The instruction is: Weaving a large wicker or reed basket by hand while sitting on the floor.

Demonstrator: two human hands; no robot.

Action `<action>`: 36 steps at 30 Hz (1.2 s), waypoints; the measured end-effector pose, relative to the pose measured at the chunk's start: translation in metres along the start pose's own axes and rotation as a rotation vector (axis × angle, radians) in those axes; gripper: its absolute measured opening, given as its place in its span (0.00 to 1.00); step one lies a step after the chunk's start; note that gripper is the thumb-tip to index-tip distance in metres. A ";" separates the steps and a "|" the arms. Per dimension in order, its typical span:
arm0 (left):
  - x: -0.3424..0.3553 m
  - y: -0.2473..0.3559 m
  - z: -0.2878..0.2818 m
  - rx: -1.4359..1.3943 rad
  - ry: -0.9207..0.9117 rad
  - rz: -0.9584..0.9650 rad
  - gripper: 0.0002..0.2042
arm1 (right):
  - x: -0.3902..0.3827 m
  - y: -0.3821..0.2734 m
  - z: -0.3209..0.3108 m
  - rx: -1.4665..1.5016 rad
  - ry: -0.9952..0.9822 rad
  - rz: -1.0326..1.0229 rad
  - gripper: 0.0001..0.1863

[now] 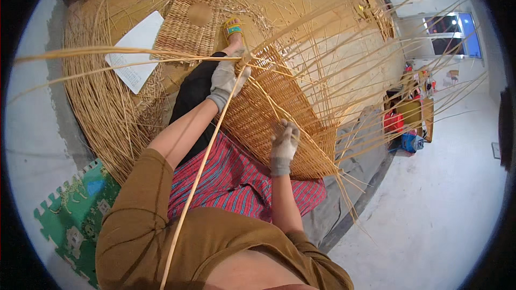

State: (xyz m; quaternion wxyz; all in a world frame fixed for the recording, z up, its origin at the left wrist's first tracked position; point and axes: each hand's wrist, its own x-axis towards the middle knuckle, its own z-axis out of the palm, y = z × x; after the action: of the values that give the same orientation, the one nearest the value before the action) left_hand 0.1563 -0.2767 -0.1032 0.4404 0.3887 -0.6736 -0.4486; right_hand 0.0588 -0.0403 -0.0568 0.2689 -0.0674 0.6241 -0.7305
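Note:
A woven wicker basket (274, 113) with many long upright canes rests slanted across my lap on a red striped cloth (236, 188). My left hand (228, 78), in a grey glove, is closed at the basket's upper left corner around canes there, with a long pale cane (199, 172) hanging from it down across my body. My right hand (285, 139), also gloved, is closed at the near side of the basket's edge, its fingertips on the cane running along it. What exactly those fingers grip is too small to tell.
Bundled canes (91, 102) lie at left, near a white sheet (134, 64), a flat woven panel (180, 11) and a green puzzle mat (75, 209). My sandalled foot (233, 29) is beyond the basket's corner. Assorted items, including a red object (393, 122), stand at right.

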 end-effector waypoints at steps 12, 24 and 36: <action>-0.028 0.084 0.033 0.435 -0.578 -0.003 0.18 | 0.044 -0.029 0.010 -0.112 0.179 -0.470 0.12; -0.061 0.081 0.048 0.604 -0.354 0.666 0.32 | 0.034 -0.014 -0.059 -0.131 0.274 -0.208 0.21; -0.081 0.102 0.083 0.706 -0.775 0.435 0.33 | 0.104 -0.099 -0.008 -0.929 -0.030 -0.828 0.48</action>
State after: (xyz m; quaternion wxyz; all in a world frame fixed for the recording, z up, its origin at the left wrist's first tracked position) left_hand 0.0904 -0.1508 -0.0441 0.0866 0.1718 -0.9597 -0.2050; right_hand -0.0633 -0.0751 0.0110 -0.0853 -0.4239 0.7950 -0.4255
